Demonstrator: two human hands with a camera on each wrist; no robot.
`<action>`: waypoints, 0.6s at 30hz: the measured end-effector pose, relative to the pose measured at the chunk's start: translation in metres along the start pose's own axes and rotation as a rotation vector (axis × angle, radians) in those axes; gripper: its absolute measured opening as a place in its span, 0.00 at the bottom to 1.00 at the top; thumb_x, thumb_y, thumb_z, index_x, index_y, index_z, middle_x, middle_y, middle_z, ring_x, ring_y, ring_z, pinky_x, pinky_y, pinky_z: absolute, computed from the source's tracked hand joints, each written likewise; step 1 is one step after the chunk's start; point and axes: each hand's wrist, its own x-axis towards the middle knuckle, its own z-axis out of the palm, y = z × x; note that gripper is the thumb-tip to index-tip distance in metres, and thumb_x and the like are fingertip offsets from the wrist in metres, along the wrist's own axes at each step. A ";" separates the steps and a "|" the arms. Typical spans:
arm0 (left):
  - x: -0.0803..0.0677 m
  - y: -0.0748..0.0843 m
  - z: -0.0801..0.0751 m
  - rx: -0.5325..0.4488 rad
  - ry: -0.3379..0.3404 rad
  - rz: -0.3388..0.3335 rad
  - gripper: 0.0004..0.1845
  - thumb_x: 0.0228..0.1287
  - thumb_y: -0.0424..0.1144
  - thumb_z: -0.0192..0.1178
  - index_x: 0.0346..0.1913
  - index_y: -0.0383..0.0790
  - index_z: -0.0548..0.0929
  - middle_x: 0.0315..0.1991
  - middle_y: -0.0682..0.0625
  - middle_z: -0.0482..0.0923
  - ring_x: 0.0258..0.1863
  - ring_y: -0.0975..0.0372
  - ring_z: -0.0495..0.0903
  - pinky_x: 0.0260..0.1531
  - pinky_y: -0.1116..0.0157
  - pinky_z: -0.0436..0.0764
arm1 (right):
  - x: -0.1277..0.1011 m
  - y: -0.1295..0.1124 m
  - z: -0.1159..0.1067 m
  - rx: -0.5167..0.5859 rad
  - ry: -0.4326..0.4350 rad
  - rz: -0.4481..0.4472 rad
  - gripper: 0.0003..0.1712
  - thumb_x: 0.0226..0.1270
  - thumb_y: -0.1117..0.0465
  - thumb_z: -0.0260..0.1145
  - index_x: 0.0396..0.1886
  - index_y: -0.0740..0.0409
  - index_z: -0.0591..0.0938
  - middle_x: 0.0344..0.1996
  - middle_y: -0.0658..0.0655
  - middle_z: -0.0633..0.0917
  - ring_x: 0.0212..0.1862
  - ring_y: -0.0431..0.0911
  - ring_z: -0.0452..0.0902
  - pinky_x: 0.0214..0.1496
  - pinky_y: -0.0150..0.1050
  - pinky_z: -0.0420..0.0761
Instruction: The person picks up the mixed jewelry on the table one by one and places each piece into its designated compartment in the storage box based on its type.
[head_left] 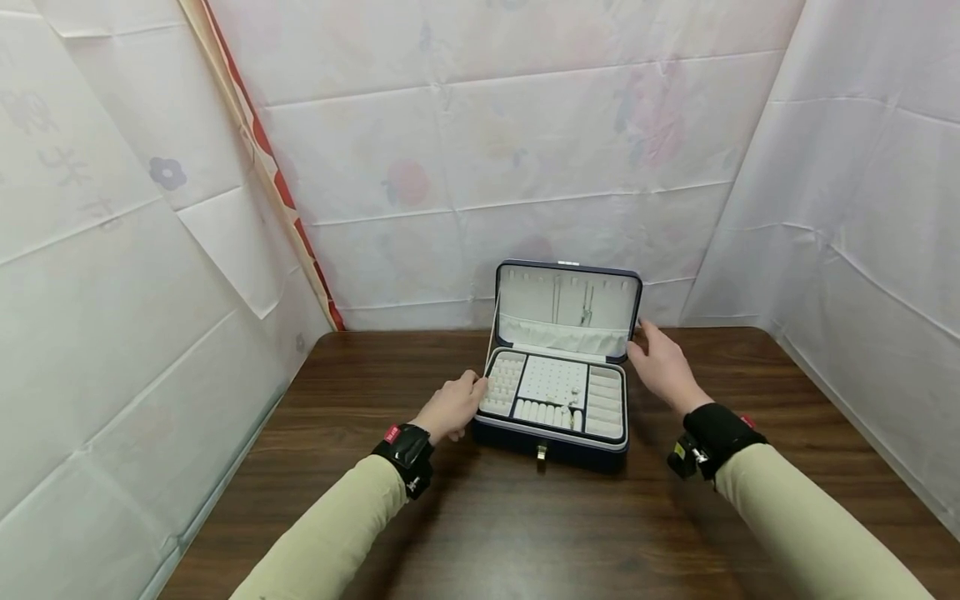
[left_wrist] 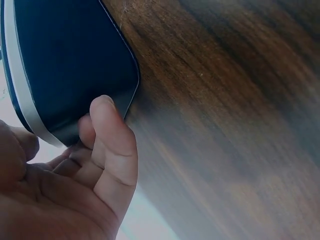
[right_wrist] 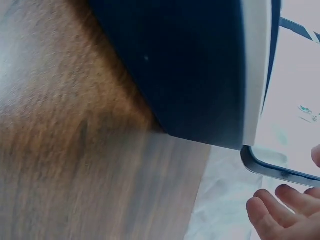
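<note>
A navy jewellery box (head_left: 570,450) stands open on the dark wooden table (head_left: 525,533). Its white tray is split into padded compartments. The lid (head_left: 567,292) stands upright with a thin chain (head_left: 585,313) hanging inside. My left hand (head_left: 453,407) holds the box's left side, thumb on the rim and fingers (left_wrist: 112,145) curled against the navy wall (left_wrist: 70,60). My right hand (head_left: 660,367) is beside the lid's right edge with fingers extended. In the right wrist view its fingertips (right_wrist: 265,212) sit just under the lid's rim (right_wrist: 270,172), slightly apart from it, beside the box wall (right_wrist: 190,65).
White sheets hang as walls at the back and on both sides, close around the table. A small gold clasp (head_left: 541,452) hangs from the box's front. Bare wood stretches in front of the box and to either side.
</note>
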 end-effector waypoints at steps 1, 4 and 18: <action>0.000 -0.001 0.000 -0.016 -0.004 0.002 0.22 0.83 0.53 0.40 0.55 0.40 0.75 0.28 0.43 0.77 0.12 0.53 0.78 0.13 0.55 0.81 | 0.000 -0.001 -0.001 0.011 -0.015 0.005 0.37 0.83 0.55 0.48 0.81 0.68 0.49 0.73 0.75 0.65 0.71 0.69 0.64 0.67 0.63 0.69; -0.001 -0.003 -0.001 -0.050 -0.023 0.006 0.23 0.83 0.52 0.40 0.58 0.37 0.76 0.27 0.42 0.77 0.11 0.54 0.78 0.12 0.56 0.81 | 0.001 -0.004 -0.004 0.044 -0.054 0.027 0.38 0.84 0.52 0.45 0.82 0.64 0.46 0.73 0.74 0.66 0.72 0.68 0.64 0.68 0.62 0.69; -0.004 -0.012 -0.002 -0.110 -0.078 0.047 0.23 0.83 0.51 0.40 0.62 0.38 0.75 0.24 0.43 0.76 0.10 0.57 0.75 0.09 0.61 0.77 | -0.003 -0.005 -0.015 0.230 -0.170 0.075 0.44 0.83 0.43 0.47 0.83 0.60 0.42 0.79 0.73 0.54 0.79 0.66 0.49 0.75 0.63 0.59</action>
